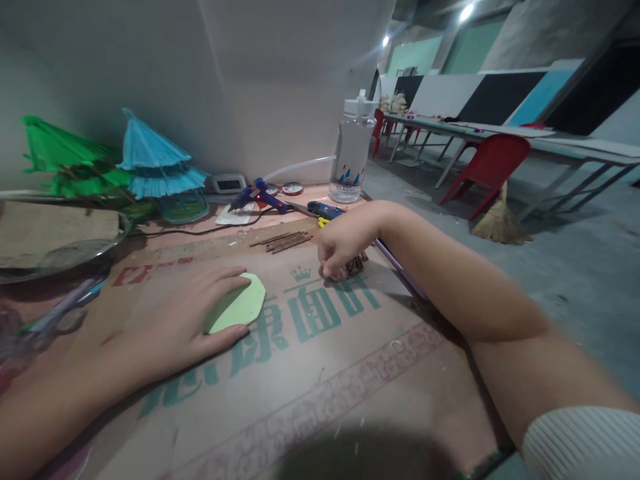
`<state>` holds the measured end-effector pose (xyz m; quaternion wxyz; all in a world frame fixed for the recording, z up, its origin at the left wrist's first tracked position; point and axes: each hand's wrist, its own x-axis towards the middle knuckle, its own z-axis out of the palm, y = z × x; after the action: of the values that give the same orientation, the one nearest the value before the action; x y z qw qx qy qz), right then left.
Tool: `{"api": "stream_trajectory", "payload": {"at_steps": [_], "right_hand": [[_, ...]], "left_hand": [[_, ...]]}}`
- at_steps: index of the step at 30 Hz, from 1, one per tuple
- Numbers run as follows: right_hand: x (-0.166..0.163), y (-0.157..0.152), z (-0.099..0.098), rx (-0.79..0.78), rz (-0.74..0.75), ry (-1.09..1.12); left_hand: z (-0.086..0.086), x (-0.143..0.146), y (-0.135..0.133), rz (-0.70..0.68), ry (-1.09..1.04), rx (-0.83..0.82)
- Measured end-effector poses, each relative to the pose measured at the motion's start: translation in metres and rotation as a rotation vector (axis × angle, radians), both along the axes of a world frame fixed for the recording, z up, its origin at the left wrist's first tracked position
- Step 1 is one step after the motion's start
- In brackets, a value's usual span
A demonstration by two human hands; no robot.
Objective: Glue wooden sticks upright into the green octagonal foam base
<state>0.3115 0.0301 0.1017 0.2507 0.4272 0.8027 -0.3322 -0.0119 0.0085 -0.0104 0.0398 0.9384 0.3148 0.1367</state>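
My left hand [175,320] lies on a light green paper piece [240,305] on the cardboard sheet [320,360], thumb and fingers curled round its edges. Further right, my right hand [343,243] is curled with its fingertips down on a small bundle of brown sticks [356,265]. A loose row of thin brown sticks [283,241] lies just beyond, between the hands. A blue glue gun [257,195] rests behind them, its cord trailing left.
A clear water bottle [354,150] stands at the back by the wall. Green [65,160] and blue paper umbrellas [157,167] sit back left, beside a round tray [55,247]. Scissors [50,317] lie at the left. Red chair [487,167] and broom [500,223] stand on the floor, right.
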Motion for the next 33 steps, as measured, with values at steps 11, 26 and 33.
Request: {"api": "stream_trajectory", "payload": {"at_steps": [11, 26, 33], "right_hand": [[-0.006, -0.003, 0.004, 0.488, -0.003, 0.113], [0.11, -0.134, -0.048, 0.812, -0.745, -0.273], [0.114, -0.12, -0.077, 0.948, -0.789, -0.259]], "left_hand": [[0.007, 0.004, -0.003, 0.007, 0.016, -0.053], [-0.006, 0.003, 0.004, 0.015, -0.076, -0.033], [0.001, 0.005, -0.001, 0.01, -0.019, -0.066]]}}
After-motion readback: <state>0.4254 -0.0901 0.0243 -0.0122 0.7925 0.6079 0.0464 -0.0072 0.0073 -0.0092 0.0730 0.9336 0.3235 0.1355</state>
